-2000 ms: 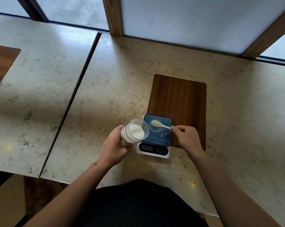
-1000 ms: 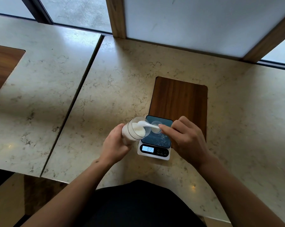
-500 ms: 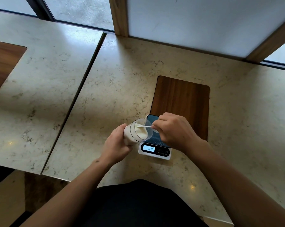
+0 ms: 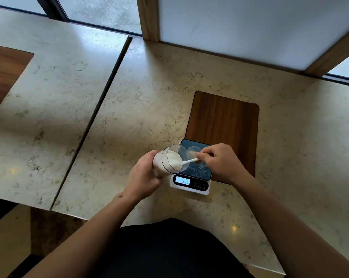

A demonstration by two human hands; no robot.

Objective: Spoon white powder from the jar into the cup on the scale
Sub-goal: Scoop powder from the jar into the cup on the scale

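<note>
My left hand (image 4: 144, 175) grips a clear jar (image 4: 170, 159) of white powder, tilted with its mouth toward the right. My right hand (image 4: 221, 162) pinches the handle of a white spoon (image 4: 187, 161) whose bowl is inside the jar's mouth, in the powder. A small clear cup (image 4: 192, 152) holding a little powder stands on the dark platform of a white digital scale (image 4: 191, 182), just behind the spoon. The scale's display is lit. Some powder grains lie scattered on the platform.
The scale sits at the near end of a dark wooden inset (image 4: 223, 127) in the marble tabletop (image 4: 139, 109). A second marble table (image 4: 49, 87) adjoins on the left across a narrow gap. Window frames run along the back edge.
My right hand brought the spoon from over the cup leftward into the jar's mouth and now holds it lower, dipped into the powder. The scale's display lit up. The jar stays tilted in my left hand.
</note>
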